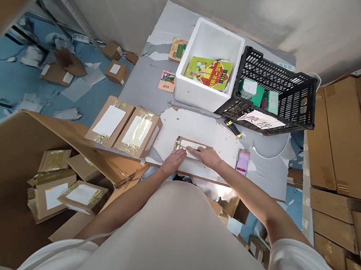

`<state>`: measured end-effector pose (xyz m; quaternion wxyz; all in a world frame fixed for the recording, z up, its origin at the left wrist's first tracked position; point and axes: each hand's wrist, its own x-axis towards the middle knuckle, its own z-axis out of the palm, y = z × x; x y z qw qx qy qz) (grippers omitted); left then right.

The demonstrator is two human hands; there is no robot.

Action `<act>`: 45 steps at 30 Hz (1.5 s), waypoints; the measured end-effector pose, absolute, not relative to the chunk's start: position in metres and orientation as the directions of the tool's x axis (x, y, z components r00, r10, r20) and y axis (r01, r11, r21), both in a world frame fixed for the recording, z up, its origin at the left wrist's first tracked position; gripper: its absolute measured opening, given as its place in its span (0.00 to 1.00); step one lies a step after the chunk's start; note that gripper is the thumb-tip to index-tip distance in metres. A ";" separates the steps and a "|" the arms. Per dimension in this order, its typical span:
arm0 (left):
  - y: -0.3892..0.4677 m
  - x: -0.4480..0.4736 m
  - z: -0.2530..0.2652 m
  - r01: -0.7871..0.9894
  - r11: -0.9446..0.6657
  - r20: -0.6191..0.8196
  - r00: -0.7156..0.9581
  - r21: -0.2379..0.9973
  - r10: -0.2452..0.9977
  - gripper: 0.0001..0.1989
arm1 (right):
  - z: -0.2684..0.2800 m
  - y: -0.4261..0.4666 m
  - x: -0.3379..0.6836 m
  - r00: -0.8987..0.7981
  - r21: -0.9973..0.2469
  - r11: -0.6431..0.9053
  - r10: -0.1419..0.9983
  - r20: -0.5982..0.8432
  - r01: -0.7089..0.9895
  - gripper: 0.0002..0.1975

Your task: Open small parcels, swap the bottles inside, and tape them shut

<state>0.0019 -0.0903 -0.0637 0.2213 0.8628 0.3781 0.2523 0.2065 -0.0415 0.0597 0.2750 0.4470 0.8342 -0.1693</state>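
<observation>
In front of my body a small cardboard box [209,146] lies on the table, with a white label on top and shiny tape over its left end. My left hand [174,161] rests on its near left edge, fingers stretched out and lying flat. My right hand [209,156] reaches over the right part, its index finger extended and pressing on the label; the other fingers are partly hidden. Left of my hands stand two taped, labelled cardboard boxes, a nearer one [152,135] and another [123,111]. A black and yellow cutter [233,129] lies beyond my right hand.
A white foam box [186,86] with colourful books stands at the back, beside a black crate [294,113] holding green boxes. A phone [243,161] lies right. Left below is a large open carton [67,132] with several parcels. Stacked cartons [333,136] line the right side.
</observation>
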 end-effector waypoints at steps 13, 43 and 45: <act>-0.081 -0.003 -0.061 0.563 -0.625 0.205 0.632 0.541 0.747 0.21 | 0.087 -0.045 0.222 -0.390 -0.013 0.504 0.650 -0.652 0.864 0.33; -0.066 0.007 -0.020 0.672 -0.557 0.018 0.630 0.488 0.776 0.16 | 0.090 -0.165 0.297 0.067 -0.102 -0.146 0.835 -0.547 0.984 0.31; -0.055 0.010 -0.010 0.653 -0.615 0.057 0.663 0.441 0.746 0.24 | 0.078 -0.165 0.282 0.095 -0.146 -0.204 0.837 -0.539 0.968 0.31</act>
